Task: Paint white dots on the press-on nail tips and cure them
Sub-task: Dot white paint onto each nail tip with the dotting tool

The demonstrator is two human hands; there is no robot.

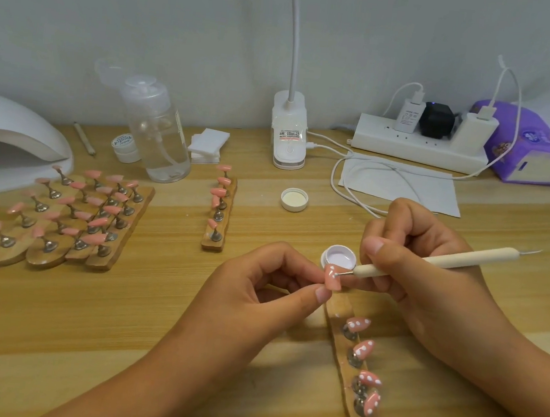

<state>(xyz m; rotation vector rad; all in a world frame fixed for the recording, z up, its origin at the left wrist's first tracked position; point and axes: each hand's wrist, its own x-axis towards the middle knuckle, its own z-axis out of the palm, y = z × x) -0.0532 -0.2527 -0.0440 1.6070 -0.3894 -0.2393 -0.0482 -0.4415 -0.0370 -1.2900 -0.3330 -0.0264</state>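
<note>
My left hand (260, 281) pinches a pink nail tip (332, 278) between thumb and forefinger. My right hand (425, 273) grips a white dotting pen (446, 260), and its metal point touches the tip, where one white dot shows. Just behind the tip stands an open pot of white gel (341, 259). Below my hands a wooden strip (361, 378) carries several pink tips with white dots on metal stands. The white curing lamp (14, 143) sits at the far left.
Wooden holders (64, 215) with several plain pink tips lie at the left, and one more strip (220, 213) in the middle. A clear pump bottle (155, 129), a small jar (125, 145), the pot's lid (294, 199), a clip lamp (289, 135), a power strip (417, 144) with cables and a purple tissue pack (541, 150) line the back.
</note>
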